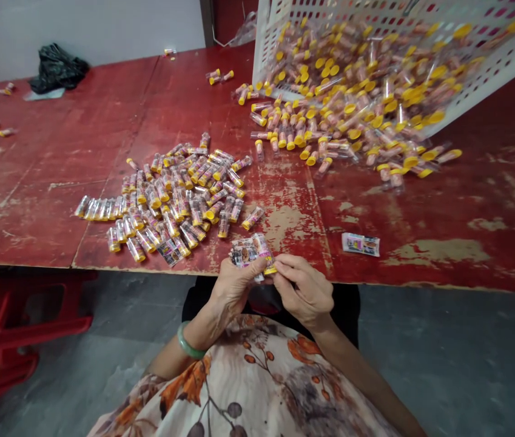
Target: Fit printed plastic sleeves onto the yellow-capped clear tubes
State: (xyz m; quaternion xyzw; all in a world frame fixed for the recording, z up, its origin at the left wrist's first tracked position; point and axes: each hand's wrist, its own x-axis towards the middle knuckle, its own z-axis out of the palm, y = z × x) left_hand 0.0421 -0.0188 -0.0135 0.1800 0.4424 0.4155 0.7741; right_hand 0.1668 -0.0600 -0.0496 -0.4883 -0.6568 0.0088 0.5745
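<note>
Close to the table's front edge, my left hand (234, 284) is closed on several printed wrappers (241, 252) and a small yellow-capped tube (264, 249) lying over them. The fingertips of my right hand (302, 288) are pinched at the tube's yellow end, touching it. Beyond and left of my hands lies a pile of wrapped tubes (179, 194) with yellow caps, some lined up in a row at its left. Another flat stack of printed wrappers (360, 244) rests on the red table to the right of my right hand.
A white perforated basket (480, 106) tips toward the table (79, 127) at the back right, spilling many unwrapped tubes (352, 97). A black plastic bag (59, 65) sits at the back left. Red stools (34, 315) stand below the table's left edge.
</note>
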